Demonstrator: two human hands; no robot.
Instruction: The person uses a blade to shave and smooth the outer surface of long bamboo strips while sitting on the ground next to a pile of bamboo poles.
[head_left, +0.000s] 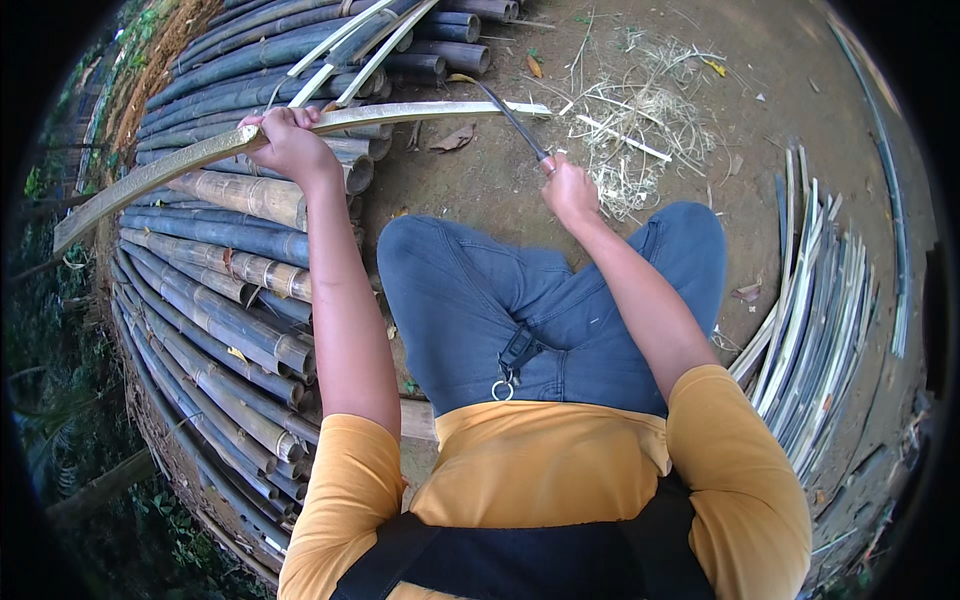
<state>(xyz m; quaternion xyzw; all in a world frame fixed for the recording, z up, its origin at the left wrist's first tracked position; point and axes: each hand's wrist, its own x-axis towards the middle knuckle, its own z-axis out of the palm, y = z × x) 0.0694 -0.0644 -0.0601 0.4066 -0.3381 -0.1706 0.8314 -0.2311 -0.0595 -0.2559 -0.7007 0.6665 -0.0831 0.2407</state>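
My left hand [289, 137] is closed around a long, pale bamboo strip [400, 113], which reaches from the far left across to the middle of the view. In my right hand [571, 188] is the handle of a knife [517, 125] with a long, dark blade. The blade points away and to the left, and it crosses the strip near its right end. Whether the edge touches the strip, I cannot tell. A heap of thin bamboo shavings [650, 130] lies on the ground just beyond my right hand.
Stacked bamboo poles [245, 200] fill the left side, with several split pale strips [345, 45] lying on top. To the right lies a bundle of thin bamboo strips [815, 330]. Long slats [885, 170] rest farther right on the dirt ground [770, 110]. My crossed legs [450, 290] are in front.
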